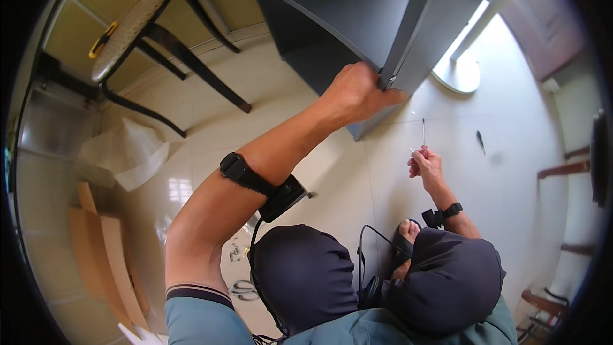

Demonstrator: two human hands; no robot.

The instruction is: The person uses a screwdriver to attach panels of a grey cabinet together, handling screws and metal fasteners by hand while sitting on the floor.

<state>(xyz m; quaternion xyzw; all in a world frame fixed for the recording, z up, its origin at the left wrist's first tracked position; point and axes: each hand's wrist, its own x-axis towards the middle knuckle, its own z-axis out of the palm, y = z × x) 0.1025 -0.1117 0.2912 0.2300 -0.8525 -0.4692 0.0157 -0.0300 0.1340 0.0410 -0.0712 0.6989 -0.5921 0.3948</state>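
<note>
The dark grey cabinet (332, 16) stands on the pale floor (319, 182) at the top of the view, ahead of the person, its open inside facing left and its front edge slanting up to the right. The left hand (365, 92) has its grip closed around that edge near the lower end, thumb out along the panel, beside a small shiny metal fitting (391, 79). The right hand (426, 165), low over the floor and apart from the cabinet, has its grip clenched on a screwdriver (423, 131), whose thin metal shaft points away from the person; the fingers hide its handle.

Farther right on the floor lies a small dark tool (481, 142), and beyond the cabinet is a round white base (458, 75). Scissors (243, 290) lie left of the person's knees (303, 278). Along the left are a stool (143, 29), a crumpled pale sheet (128, 153) and folded cardboard (105, 255).
</note>
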